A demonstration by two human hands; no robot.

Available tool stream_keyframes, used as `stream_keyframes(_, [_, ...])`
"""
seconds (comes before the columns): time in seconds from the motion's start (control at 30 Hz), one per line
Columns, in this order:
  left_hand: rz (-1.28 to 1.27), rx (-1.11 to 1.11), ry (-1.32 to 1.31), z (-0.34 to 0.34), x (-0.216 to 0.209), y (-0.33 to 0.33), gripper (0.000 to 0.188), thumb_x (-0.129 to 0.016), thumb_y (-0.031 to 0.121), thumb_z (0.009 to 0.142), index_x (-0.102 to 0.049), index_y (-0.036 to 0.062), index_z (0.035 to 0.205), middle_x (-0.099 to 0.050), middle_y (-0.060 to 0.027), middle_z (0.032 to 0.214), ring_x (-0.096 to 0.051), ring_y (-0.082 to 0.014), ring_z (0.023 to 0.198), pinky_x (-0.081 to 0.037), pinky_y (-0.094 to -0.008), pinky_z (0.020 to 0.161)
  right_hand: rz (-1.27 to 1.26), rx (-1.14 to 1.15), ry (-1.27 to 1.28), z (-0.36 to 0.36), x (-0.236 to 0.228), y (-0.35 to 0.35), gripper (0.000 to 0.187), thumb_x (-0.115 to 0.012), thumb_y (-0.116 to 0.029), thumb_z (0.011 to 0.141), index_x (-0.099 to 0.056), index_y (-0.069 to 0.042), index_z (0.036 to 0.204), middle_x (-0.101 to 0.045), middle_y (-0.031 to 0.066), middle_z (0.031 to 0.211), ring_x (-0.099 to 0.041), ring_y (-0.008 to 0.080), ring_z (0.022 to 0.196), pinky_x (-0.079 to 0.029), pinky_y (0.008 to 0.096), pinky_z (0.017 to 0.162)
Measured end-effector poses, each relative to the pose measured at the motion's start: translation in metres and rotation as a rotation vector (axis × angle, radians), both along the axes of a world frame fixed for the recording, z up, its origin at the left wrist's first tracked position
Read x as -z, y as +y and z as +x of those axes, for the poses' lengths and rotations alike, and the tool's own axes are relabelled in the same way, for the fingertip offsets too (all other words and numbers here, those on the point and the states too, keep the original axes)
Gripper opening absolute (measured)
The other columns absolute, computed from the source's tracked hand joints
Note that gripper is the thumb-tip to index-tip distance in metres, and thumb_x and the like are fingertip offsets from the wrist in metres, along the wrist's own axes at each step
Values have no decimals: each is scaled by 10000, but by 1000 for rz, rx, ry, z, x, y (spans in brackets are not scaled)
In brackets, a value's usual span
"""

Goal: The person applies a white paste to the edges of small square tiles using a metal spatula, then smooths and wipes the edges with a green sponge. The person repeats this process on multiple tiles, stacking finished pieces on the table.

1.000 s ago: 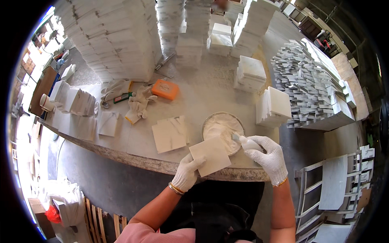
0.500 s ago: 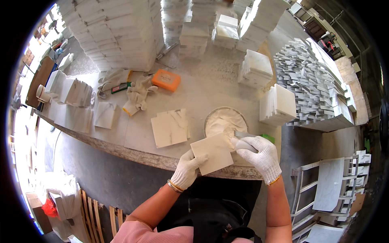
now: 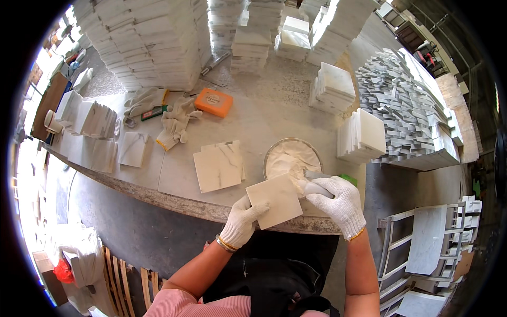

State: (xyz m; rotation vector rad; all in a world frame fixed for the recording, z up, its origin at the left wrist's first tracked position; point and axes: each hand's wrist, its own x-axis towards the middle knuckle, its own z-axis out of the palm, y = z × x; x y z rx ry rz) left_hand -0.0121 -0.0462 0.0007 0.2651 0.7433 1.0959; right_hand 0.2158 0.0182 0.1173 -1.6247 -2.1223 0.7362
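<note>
My left hand [image 3: 240, 221], in a white knit glove, grips a square white marble tile [image 3: 275, 202] by its left edge, tilted over the table's front edge. In my gloved right hand [image 3: 342, 207] is a putty knife [image 3: 315, 175], its blade reaching into a round bowl [image 3: 265, 160] of off-white paste [image 3: 289, 154]. The tile's far corner overlaps the bowl's near side, so part of the paste is hidden. Left of the bowl lie a few veined marble tiles [image 3: 217, 169], one partly on another.
An orange box [image 3: 214, 103] and spare gloves [image 3: 177, 122] lie on the far left of the table [image 3: 253, 122]. Tile stacks stand at the right edge [image 3: 362, 136] and tall ones at the back [image 3: 142, 47]. A metal rack [image 3: 404, 243] with slabs stands right of the table.
The view has shifted very slightly. My hands, the tile and the putty knife keep nearly the same places by the bowl.
</note>
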Motion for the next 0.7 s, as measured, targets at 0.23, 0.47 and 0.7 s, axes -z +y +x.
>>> stream_keyframes(0.23, [10, 2, -6, 0, 1, 0, 515, -712, 150, 922, -525, -42, 1362, -653, -93, 1249, -651, -168, 1089, -541, -327, 919, 50, -22, -28, 0, 1, 2, 412, -795, -275, 761, -753, -80, 1122, -741, 144, 1050, -699, 290, 915, -550, 357, 829])
stream_keyframes(0.47, [-11, 7, 5, -1, 4, 0, 524, -681, 85, 904, -491, -68, 1368, -618, -130, 1277, -633, -227, 1144, -542, -391, 967, 79, -37, -44, 2, 4, 2, 400, -793, -276, 763, -757, -83, 1111, -731, 137, 968, -688, 295, 851, -547, 366, 783])
stream_keyframes(0.7, [-23, 7, 2, -2, 4, 0, 521, -675, 73, 907, -489, -69, 1372, -614, -131, 1290, -632, -227, 1150, -542, -391, 969, 37, 8, 19, 2, 1, 0, 361, -796, -249, 777, -759, -72, 1090, -715, 135, 931, -686, 269, 826, -540, 349, 753])
